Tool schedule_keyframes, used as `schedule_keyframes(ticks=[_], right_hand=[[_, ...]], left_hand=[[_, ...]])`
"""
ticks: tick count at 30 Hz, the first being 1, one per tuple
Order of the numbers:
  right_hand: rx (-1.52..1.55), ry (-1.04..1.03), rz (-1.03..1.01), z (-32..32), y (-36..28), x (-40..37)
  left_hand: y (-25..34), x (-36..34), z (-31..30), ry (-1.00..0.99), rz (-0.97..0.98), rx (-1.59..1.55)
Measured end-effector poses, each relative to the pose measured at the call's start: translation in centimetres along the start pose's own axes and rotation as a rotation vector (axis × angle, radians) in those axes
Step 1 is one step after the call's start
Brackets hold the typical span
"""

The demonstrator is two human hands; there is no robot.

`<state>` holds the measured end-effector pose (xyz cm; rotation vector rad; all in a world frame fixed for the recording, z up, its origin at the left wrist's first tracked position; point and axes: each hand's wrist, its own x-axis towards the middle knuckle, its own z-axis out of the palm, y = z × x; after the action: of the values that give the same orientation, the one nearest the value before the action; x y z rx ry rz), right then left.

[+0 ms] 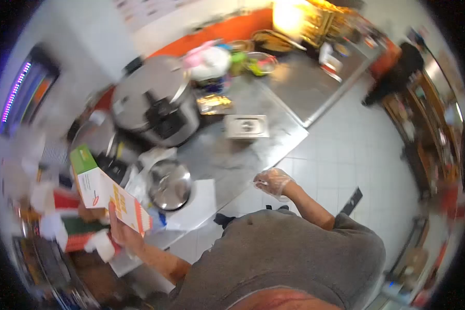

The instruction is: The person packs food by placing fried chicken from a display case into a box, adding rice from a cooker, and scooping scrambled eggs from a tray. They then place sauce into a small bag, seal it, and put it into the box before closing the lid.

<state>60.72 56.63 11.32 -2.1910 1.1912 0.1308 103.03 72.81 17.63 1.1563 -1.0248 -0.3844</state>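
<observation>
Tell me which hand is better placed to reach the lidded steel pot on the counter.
Right, probably. The right hand, gloved, is empty and hangs beside the edge of the counter, with nothing between it and the steel pot. The left hand is busy gripping the carton.

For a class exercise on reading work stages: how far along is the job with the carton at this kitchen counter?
Done: the right hand is already gloved, and the carton is held up off the counter. In hand: the left hand holds the carton; the right holds nothing. Left: the small pot is still lidded; whether the carton is open cannot be told.
</observation>
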Motion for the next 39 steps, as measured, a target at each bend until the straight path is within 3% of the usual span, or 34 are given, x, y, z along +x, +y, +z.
schedule_keyframes(ticks=[2, 4, 5, 7, 9, 10, 11, 13, 14, 16, 20, 23, 25, 27, 28, 29, 31, 33, 35, 36, 38, 39], right_hand=[[-0.001, -0.005, 0.032, 0.5, 5.2, -2.9], [0.023, 0.112, 0.05, 2.0, 11.3, -6.7], [0.026, 0.184, 0.043, 1.3, 13.5, -8.7], [0.046, 0.177, 0.153, 0.2, 17.7, -13.1], [0.166, 0.192, 0.391, -2.1, 21.9, -17.0], [0.15, 0.204, 0.397, -1.5, 25.6, -18.0], [0.146, 0.216, 0.408, -3.2, 27.0, -19.0], [0.161, 0.228, 0.543, -6.2, 29.5, -20.8], [0.154, 0.224, 0.555, -7.0, 31.3, -20.8], [0.122, 0.285, 0.493, -8.7, 35.7, -19.9], [0.307, 0.383, 0.44, -13.3, 43.0, -16.7], [0.252, 0.403, 0.393, -17.1, 51.0, -14.5], [0.127, 0.456, 0.436, -19.7, 56.3, -14.3], [0.14, 0.474, 0.498, -24.5, 61.3, -14.4], [0.201, 0.443, 0.558, -25.7, 62.6, -15.3], [0.187, 0.432, 0.565, -28.2, 65.0, -15.7], [0.303, 0.515, 0.737, -33.0, 69.0, -15.0], [0.277, 0.636, 0.699, -37.4, 72.2, -13.4], [0.628, 0.857, 0.48, -40.6, 76.8, -9.9], [0.632, 0.853, 0.459, -43.0, 79.0, -8.0], [1.012, 0.756, 0.303, -49.2, 81.1, -3.8], [1.072, 0.732, 0.139, -51.2, 84.9, -0.8]], left_hand=[[1.1, 0.0, 8.5, 0.012, -0.065, 0.113], [2.2, 0.3, 17.8, -0.336, 0.276, 0.444], [2.4, 0.6, 22.0, -0.369, 0.327, 0.426], [3.1, -0.3, 29.7, -0.592, -0.058, 0.687], [2.5, -1.3, 37.5, -0.58, -0.022, 0.915], [1.2, -1.4, 40.1, -0.654, 0.047, 0.968], [-0.1, -1.5, 42.8, -0.658, 0.057, 0.954], [-2.7, -2.3, 48.0, -0.559, 0.289, 0.698], [-3.8, -2.8, 50.5, -0.562, 0.28, 0.686], [-5.7, -3.5, 56.0, -0.491, -0.267, 0.102], [-10.2, -3.1, 66.8, -0.292, -0.265, -0.209], [-14.6, -1.4, 75.7, -0.333, -0.352, -0.238], [-16.0, -0.5, 84.1, -0.21, -0.408, -0.308], [-17.3, 0.6, 90.7, -0.248, -0.595, -0.67], [-18.2, 1.2, 93.4, -0.294, -0.657, -0.694], [-19.1, 1.6, 96.8, -0.284, -0.669, -0.705], [-20.4, 2.8, 101.2, -0.485, -0.479, -0.434], [-18.9, 3.6, 105.3, -0.512, -0.559, -0.533], [-16.3, 4.8, 108.8, -0.521, -0.67, -0.496], [-17.2, 5.2, 110.9, -0.497, -0.641, -0.505], [-18.8, 6.6, 113.6, -0.445, -0.594, -0.502], [-19.3, 7.2, 114.5, -0.414, -0.583, -0.459]])
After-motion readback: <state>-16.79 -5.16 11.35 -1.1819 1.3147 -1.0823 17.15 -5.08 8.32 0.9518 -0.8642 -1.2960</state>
